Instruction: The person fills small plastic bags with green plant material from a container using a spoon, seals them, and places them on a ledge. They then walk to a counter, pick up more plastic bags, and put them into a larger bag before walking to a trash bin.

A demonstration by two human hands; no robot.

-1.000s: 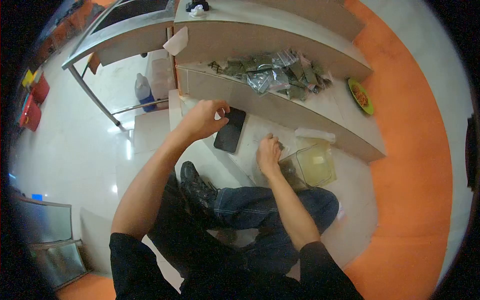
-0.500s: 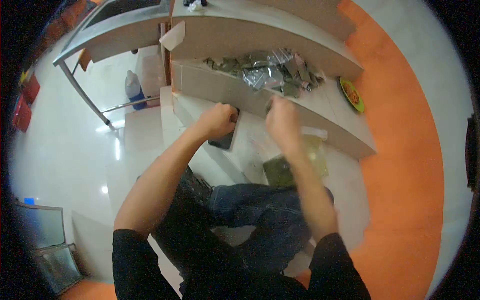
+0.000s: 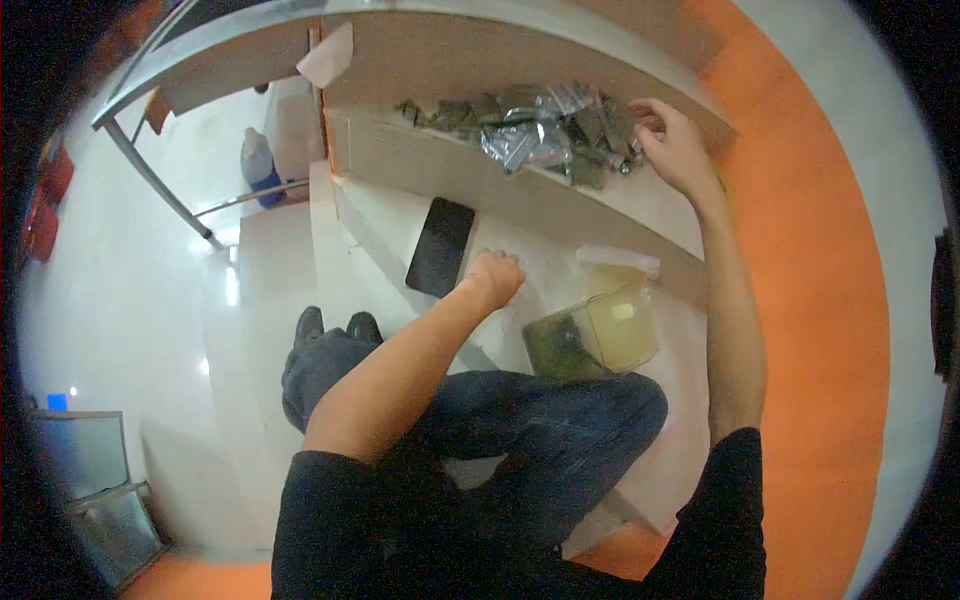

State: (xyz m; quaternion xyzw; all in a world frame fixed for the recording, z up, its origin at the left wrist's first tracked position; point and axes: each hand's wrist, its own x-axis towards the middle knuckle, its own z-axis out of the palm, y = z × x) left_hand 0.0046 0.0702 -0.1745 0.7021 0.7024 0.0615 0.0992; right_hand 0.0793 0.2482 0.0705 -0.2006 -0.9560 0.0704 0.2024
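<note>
My left hand is low over the pale step, its fingers curled closed; whatever they may hold is hidden. Just left of it lies a black smartphone, screen up. My right hand reaches to the right end of a pile of small clear plastic packets with dark green contents on the upper step. Its fingers are bent and apart, with nothing visible between them. Between my arms rests a clear plastic bag, part yellowish, with a dark green mass at its left side.
At the left stands a metal-framed table, with a bottle with a blue lower part beneath it. A sheet of pale paper sticks out by the table's corner. My bent leg crosses in front of the step. Orange floor runs along the right.
My right hand has moved right and away, from above the bag to the pile's right end, and its fingers have opened. My left hand has left the smartphone, moving right and nearer.
</note>
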